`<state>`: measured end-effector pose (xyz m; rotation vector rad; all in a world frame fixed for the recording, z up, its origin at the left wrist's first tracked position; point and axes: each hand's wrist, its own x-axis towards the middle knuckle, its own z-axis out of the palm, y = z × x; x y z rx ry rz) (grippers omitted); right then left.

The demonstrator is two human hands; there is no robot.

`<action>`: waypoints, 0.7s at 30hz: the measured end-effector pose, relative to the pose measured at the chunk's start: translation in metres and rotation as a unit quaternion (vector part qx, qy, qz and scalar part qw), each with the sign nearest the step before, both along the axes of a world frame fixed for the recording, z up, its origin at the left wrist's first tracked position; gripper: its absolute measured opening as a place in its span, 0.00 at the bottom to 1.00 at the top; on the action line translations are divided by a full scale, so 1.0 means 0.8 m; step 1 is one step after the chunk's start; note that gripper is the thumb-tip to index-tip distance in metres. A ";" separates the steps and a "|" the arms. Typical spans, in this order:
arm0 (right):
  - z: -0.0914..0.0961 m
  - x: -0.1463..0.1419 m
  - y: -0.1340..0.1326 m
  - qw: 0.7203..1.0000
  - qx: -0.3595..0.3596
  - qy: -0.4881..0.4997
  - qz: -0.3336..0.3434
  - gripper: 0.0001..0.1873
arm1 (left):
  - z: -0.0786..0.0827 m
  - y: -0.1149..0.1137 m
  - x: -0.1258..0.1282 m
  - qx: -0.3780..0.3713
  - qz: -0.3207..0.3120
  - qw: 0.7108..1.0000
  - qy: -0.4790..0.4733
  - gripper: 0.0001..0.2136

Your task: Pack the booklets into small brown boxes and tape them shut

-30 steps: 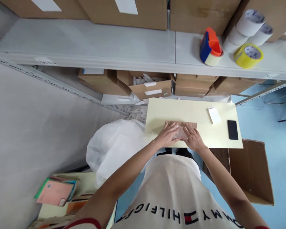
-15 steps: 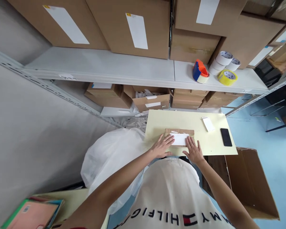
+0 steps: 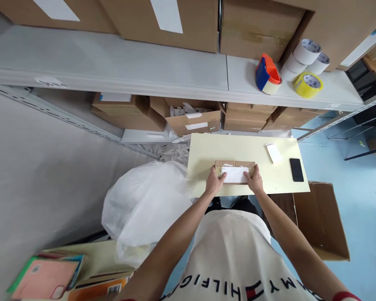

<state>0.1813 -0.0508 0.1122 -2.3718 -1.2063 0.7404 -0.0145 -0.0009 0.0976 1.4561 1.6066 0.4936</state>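
Observation:
A small cardboard box lies at the near side of the pale yellow table, with a white label on its top. My left hand grips the box's left end, thumb on top by the label's edge. At the opposite end my right hand holds it the same way, fingers round the side. Whether the box is raised off the table I cannot tell. To its right on the tabletop are a white pad of paper and a black phone.
Behind the table a grey shelf bears large cartons, a blue and orange tape dispenser and tape rolls. A white plastic bag bulges at left. An open carton stands at right, folders at lower left.
Both hands have gone from lying flat on the label to gripping the box by its two ends. The view has shifted, so the shelf sits higher in the picture.

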 end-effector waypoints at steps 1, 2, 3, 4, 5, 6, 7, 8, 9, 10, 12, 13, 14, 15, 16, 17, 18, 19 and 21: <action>0.000 0.004 -0.001 1.000 0.000 0.015 -0.003 0.42 | -0.001 0.000 -0.001 -0.002 0.000 1.000 -0.001 0.30; -0.001 0.008 -0.002 1.000 0.001 0.031 -0.006 0.39 | -0.001 0.000 -0.004 -0.003 0.002 1.000 0.001 0.28; -0.001 0.011 -0.004 0.999 0.002 0.047 -0.007 0.38 | -0.001 -0.001 -0.006 -0.003 0.007 1.000 0.005 0.26; -0.001 0.014 -0.007 0.998 0.005 0.067 -0.007 0.36 | 0.000 -0.001 -0.009 -0.004 0.014 1.000 0.009 0.25; -0.001 0.017 -0.010 0.996 0.011 0.091 -0.005 0.36 | 0.002 -0.002 -0.010 -0.008 0.021 1.000 0.014 0.24; -0.001 0.021 -0.014 0.993 0.021 0.118 -0.004 0.35 | 0.005 -0.003 -0.010 -0.013 0.029 0.999 0.018 0.24; 0.000 0.026 -0.020 0.988 0.035 0.149 -0.005 0.34 | 0.009 -0.004 -0.007 -0.018 0.033 0.999 0.019 0.23; 0.003 0.033 -0.028 0.982 0.050 0.180 -0.008 0.34 | 0.014 -0.005 -0.001 -0.015 0.031 0.999 0.017 0.23; 0.006 0.043 -0.038 0.976 0.065 0.207 -0.017 0.34 | 0.021 -0.006 0.009 -0.002 0.022 1.000 0.014 0.22; 0.011 0.056 -0.051 0.970 0.079 0.227 -0.032 0.35 | 0.030 -0.008 0.023 0.018 0.007 1.000 0.010 0.22; 0.026 0.092 -0.083 0.963 0.106 0.235 -0.085 0.36 | 0.051 -0.014 0.067 0.063 -0.035 0.997 0.007 0.22; 0.034 0.114 -0.102 0.960 0.122 0.225 -0.117 0.36 | 0.062 -0.019 0.095 0.080 -0.059 0.995 0.009 0.23; 0.043 0.138 -0.123 0.956 0.141 0.208 -0.151 0.36 | 0.072 -0.025 0.127 0.089 -0.085 0.992 0.012 0.24; 0.051 0.163 -0.144 0.951 0.163 0.189 -0.182 0.35 | 0.081 -0.033 0.161 0.093 -0.112 0.989 0.012 0.26; 0.058 0.189 -0.167 0.944 0.186 0.170 -0.212 0.35 | 0.089 -0.041 0.198 0.093 -0.142 0.986 0.006 0.28; 0.064 0.215 -0.191 0.936 0.206 0.152 -0.241 0.34 | 0.095 -0.050 0.236 0.092 -0.175 0.980 -0.003 0.29; 0.067 0.239 -0.214 0.926 0.223 0.135 -0.272 0.34 | 0.099 -0.059 0.275 0.090 -0.210 0.973 -0.013 0.30; 0.069 0.262 -0.238 0.915 0.232 0.118 -0.307 0.34 | 0.101 -0.068 0.315 0.085 -0.249 0.964 -0.023 0.31; 0.066 0.300 -0.283 0.889 0.227 0.091 -0.387 0.36 | 0.099 -0.087 0.394 0.073 -0.334 0.939 -0.036 0.33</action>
